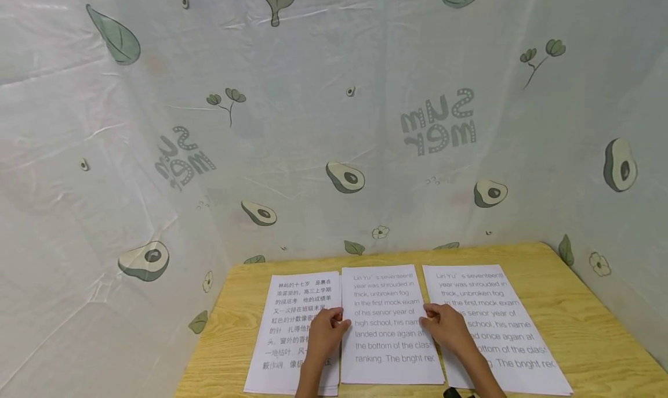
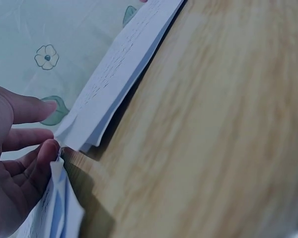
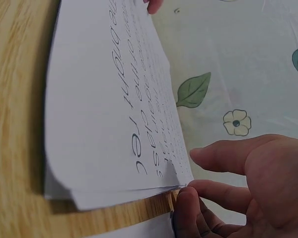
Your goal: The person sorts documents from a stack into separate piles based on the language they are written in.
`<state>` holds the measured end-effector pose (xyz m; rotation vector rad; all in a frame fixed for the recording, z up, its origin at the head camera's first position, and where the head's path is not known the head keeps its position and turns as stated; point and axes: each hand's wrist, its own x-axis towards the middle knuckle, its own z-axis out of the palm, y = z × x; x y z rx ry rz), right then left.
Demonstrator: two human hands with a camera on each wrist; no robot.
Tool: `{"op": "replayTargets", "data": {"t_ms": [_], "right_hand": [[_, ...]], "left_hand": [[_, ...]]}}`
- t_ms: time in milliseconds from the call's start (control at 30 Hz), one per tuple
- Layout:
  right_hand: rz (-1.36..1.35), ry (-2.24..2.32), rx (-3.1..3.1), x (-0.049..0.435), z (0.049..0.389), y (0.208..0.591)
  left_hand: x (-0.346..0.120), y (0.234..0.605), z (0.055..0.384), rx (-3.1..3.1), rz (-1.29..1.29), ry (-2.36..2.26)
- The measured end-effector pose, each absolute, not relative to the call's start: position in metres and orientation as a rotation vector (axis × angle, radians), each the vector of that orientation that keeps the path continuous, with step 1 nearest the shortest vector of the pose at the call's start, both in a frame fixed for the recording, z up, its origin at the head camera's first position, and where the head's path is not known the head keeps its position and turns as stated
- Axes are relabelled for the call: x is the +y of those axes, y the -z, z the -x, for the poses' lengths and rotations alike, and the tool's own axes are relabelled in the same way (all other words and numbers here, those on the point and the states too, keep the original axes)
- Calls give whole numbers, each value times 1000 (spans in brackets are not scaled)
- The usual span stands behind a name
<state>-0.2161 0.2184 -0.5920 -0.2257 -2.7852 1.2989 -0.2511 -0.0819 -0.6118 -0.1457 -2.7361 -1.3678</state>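
A stack of white paper printed with large English text [image 1: 386,328] lies in the middle of the table, one hand at each long side. My left hand [image 1: 327,328] touches its left edge with the fingertips, and the thumb stands apart from the paper in the left wrist view. At the right edge, my right hand [image 1: 447,327] has its index fingertip against the sheets [image 3: 89,114], thumb raised clear. Left of it lies a stack with Chinese text [image 1: 292,328], partly covered by the left hand. Another English-text stack [image 1: 514,328] lies under the right forearm.
The stacks lie on a yellow wood-grain table [image 1: 590,328]. A pale sheet curtain [image 1: 302,125] printed with avocados and leaves encloses the back and sides. Near the right forearm, a small black object [image 1: 452,393] shows at the bottom edge.
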Motion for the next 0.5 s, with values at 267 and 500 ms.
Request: {"op": "replayTargets", "data": {"t_ms": [267, 500], "right_hand": [[207, -1298, -2783, 220, 217, 591], [201, -1315, -2778, 222, 216, 589]], "left_hand": [[-80, 610, 250, -2737, 155, 1373], [-78, 609, 249, -2739, 190, 1357]]}}
